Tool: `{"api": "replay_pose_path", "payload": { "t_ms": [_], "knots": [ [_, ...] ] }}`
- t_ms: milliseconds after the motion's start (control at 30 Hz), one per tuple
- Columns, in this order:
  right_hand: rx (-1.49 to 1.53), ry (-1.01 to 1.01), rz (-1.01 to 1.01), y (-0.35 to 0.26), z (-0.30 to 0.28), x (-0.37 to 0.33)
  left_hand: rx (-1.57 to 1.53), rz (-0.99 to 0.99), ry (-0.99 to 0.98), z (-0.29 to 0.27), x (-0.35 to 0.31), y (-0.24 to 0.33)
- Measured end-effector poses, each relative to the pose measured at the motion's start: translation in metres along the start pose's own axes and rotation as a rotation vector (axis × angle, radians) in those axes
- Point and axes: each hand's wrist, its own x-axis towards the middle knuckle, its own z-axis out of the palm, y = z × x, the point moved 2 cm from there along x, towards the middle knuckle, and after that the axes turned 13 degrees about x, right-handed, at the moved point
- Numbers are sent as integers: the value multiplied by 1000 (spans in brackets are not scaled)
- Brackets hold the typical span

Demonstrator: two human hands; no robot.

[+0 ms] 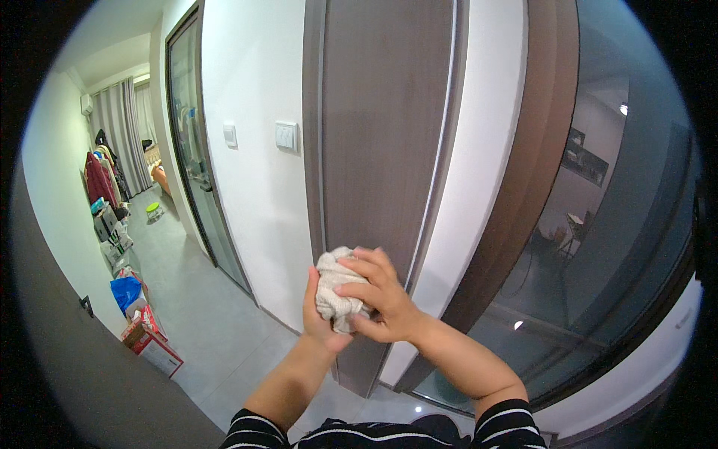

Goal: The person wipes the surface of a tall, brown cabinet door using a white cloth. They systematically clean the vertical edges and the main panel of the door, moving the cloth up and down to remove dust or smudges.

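A bunched-up, cream-coloured cloth (335, 286) is held between my two hands, in front of a dark brown door. My left hand (318, 318) cups it from the left and below, its thumb up along the side. From the right, my right hand (383, 295) presses over it with bent fingers. The cloth is crumpled into a ball, and part of it hangs out beneath my right fingers. Most of my left fingers are hidden behind the cloth.
The brown door (385, 135) stands ahead, with white light switches (286, 136) on the wall beside it. A glass door (193, 150) opens off the corridor at left. Boxes (152, 346) and bags (126, 293) line the left wall. A large dark glass panel (598, 247) is at right.
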Motion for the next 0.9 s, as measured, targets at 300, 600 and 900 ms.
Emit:
{"api": "replay_pose_path", "payload": {
  "t_ms": [300,600,900],
  "knots": [
    [-580,771,154,84,-63,12,1864,1731,414,106,159,130],
    [-443,734,188,94,-43,-20,2069,1794,-271,-61,109,-9],
    [-527,724,127,95,-47,-24,1975,1983,536,143,233,141]
  ]
}}
